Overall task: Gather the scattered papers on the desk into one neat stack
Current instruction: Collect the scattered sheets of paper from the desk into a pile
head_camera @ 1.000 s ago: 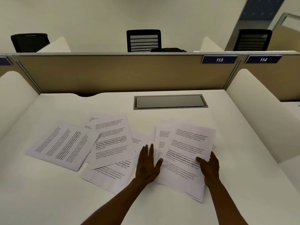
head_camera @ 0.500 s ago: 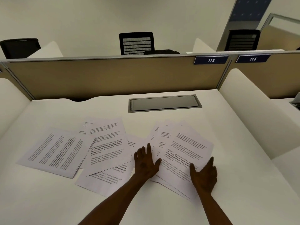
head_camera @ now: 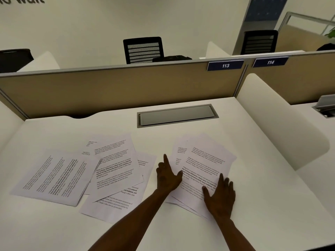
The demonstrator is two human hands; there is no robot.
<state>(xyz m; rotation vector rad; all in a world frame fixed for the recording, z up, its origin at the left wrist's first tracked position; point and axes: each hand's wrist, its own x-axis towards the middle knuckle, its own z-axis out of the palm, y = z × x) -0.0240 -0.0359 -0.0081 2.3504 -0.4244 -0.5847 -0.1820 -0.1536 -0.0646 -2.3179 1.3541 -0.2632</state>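
A loose pile of printed sheets (head_camera: 204, 160) lies fanned on the white desk (head_camera: 272, 205), right of centre. My right hand (head_camera: 219, 198) rests flat on its near right corner, fingers spread. My left hand (head_camera: 167, 175) presses against the pile's left edge, index finger pointing away, thumb on the paper. To the left lie more printed sheets: one turned sideways (head_camera: 52, 176) at far left, one overlapping sheet (head_camera: 114, 165) in the middle, and another sheet (head_camera: 112, 205) partly under it, nearer me.
A grey cable hatch (head_camera: 177, 115) is set into the desk behind the papers. A tan partition (head_camera: 117, 87) with labels 113 and 114 closes the far side. White curved dividers (head_camera: 275, 115) flank the desk. Black chairs stand beyond.
My right hand slid from the pile's right edge onto its near corner. The pile turned and fanned out a little. My left hand curled, leaving its index finger extended.
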